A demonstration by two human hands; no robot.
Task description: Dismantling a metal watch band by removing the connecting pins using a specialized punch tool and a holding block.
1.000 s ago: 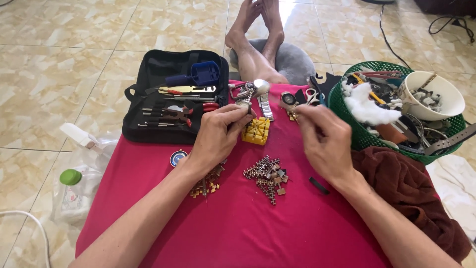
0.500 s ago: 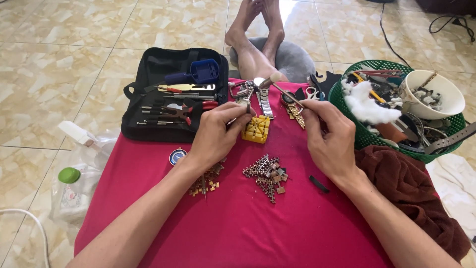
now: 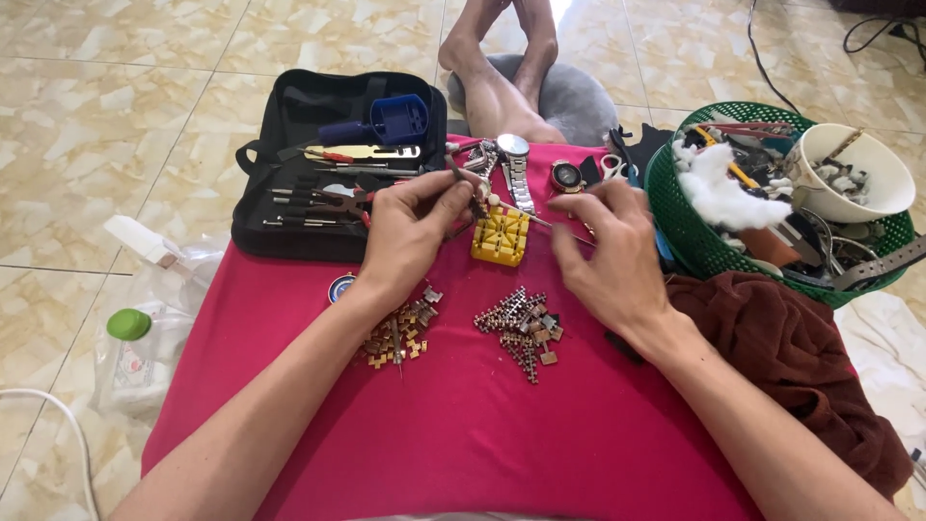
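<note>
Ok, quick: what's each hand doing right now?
Left hand: closed, pinching a watch band above the yellow band holder.
Right hand: closed on a thin pin tool.

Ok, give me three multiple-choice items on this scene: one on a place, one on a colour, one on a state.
1. Where is the yellow block?
A. in the green basket
B. on the red cloth between the hands
C. on the floor

2. What colour is the basket?
A. green
B. blue
C. white

3. How is the black tool case?
A. zipped shut
B. upside down
C. lying open

Answers: 1 B, it sits on the red cloth between the left hand and right hand. 2 A, its mesh wall is green. 3 C, tools show inside.
</note>
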